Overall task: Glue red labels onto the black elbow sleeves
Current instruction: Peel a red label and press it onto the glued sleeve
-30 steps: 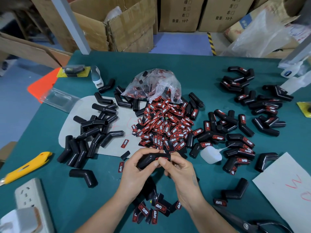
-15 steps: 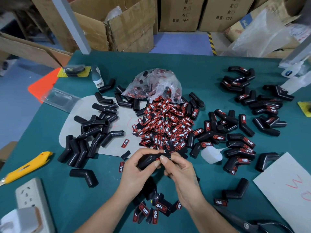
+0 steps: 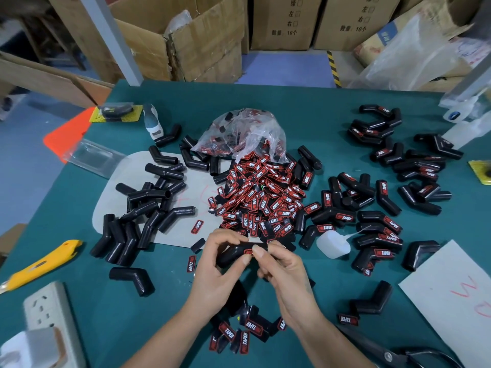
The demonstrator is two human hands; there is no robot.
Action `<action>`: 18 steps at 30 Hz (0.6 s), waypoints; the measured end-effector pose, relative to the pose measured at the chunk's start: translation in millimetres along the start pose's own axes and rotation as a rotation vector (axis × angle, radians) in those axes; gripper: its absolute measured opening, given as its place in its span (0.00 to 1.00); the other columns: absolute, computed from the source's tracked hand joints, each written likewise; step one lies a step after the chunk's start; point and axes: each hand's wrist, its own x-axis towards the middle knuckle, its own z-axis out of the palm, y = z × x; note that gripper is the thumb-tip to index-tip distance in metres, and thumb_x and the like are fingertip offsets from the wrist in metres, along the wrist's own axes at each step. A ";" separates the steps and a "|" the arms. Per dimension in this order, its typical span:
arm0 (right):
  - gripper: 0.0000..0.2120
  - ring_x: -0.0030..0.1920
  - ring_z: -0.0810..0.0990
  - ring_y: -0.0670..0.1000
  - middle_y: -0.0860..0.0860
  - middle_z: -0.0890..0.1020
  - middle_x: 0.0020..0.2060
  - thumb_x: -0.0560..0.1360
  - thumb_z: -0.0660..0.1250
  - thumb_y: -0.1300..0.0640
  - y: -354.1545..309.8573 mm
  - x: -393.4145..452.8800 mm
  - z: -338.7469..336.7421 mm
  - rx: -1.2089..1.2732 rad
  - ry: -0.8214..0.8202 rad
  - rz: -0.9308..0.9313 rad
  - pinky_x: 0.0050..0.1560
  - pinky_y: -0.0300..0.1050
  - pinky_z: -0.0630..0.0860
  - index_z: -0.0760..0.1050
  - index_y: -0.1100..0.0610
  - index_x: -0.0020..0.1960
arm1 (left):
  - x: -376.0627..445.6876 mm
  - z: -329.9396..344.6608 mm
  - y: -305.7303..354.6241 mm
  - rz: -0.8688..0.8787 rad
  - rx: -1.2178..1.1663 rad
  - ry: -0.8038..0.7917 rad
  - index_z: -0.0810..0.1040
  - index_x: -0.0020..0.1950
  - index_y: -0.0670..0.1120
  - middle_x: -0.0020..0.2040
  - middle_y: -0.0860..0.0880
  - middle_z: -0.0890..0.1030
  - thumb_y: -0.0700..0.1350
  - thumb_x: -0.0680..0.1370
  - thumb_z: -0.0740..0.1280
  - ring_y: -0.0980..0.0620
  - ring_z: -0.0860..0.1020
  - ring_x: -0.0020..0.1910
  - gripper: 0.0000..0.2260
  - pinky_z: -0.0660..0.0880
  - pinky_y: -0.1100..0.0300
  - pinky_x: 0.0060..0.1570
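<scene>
My left hand [image 3: 216, 272] grips a black elbow sleeve [image 3: 232, 254] above the table's near middle. My right hand [image 3: 283, 272] pinches the sleeve's right end, thumb and fingers pressing on a red label [image 3: 249, 252] that shows only partly between my fingertips. A heap of loose red labels [image 3: 261, 200] spills from a clear bag [image 3: 239, 131] just beyond my hands. Unlabelled black sleeves [image 3: 148, 205] lie on a pale sheet at the left. Labelled sleeves [image 3: 377, 227] lie at the right. A small white glue bottle [image 3: 332, 244] lies right of my hands.
A yellow box cutter [image 3: 45, 264] and a white power strip [image 3: 50, 314] lie at the left front. Scissors [image 3: 403, 354] and a white paper sheet [image 3: 457, 298] are at the right front. A few labelled sleeves [image 3: 244, 333] lie between my forearms. Cardboard boxes [image 3: 186, 43] stand behind the table.
Both hands stay on the same sleeve. My right fingertips have shifted slightly left along the label, covering more of it.
</scene>
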 end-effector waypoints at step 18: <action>0.20 0.39 0.70 0.48 0.51 0.67 0.37 0.75 0.77 0.40 5.6 0.2 -4.6 0.031 -0.027 0.003 0.46 0.53 0.68 0.80 0.56 0.38 | 1.6 -3.9 -5.6 0.146 0.173 -0.009 0.86 0.51 0.53 0.53 0.54 0.80 0.42 0.78 0.73 0.50 0.82 0.55 0.06 0.76 0.61 0.59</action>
